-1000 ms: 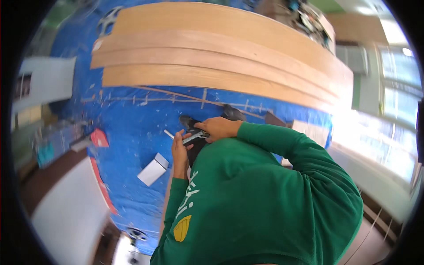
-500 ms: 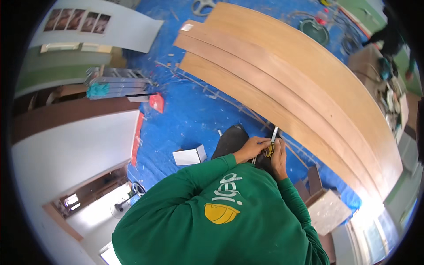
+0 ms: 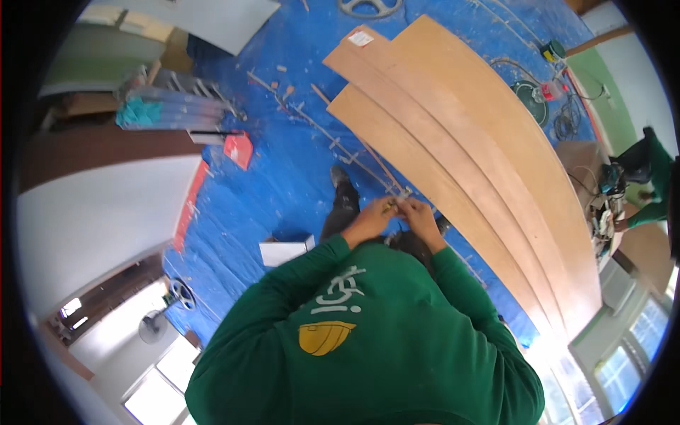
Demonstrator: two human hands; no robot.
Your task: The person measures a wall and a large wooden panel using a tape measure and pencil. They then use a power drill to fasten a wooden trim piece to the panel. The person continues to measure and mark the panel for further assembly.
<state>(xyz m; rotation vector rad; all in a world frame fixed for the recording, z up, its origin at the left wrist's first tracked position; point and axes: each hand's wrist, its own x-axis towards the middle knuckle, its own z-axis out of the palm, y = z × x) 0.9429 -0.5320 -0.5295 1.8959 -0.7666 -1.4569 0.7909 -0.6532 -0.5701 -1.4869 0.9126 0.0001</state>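
In front of my body, my two hands are close together above the blue floor sheet. My left hand (image 3: 371, 221) is closed around a small yellow and black tape measure (image 3: 389, 207), mostly covered by its fingers. Beside it, my right hand (image 3: 419, 218) is closed in a pinch, its fingertips near the tape measure. What it pinches is too small and blurred to make out. Just beyond both hands lie large wooden sheets (image 3: 453, 131), overlapping one another in a stack.
Thin metal bars (image 3: 312, 122) lie on the blue sheet (image 3: 262, 191) left of the boards. A white box (image 3: 286, 252) sits near my left forearm. Further left are a folded ladder (image 3: 173, 106) and a red dustpan (image 3: 239, 150). At far right, a person in green (image 3: 655, 188) reaches toward cluttered tools.
The view has shifted and my stance is wider. The tape measure's white blade, extended earlier, no longer shows. The tape measure now sits in my left hand, and my right hand pinches beside it.
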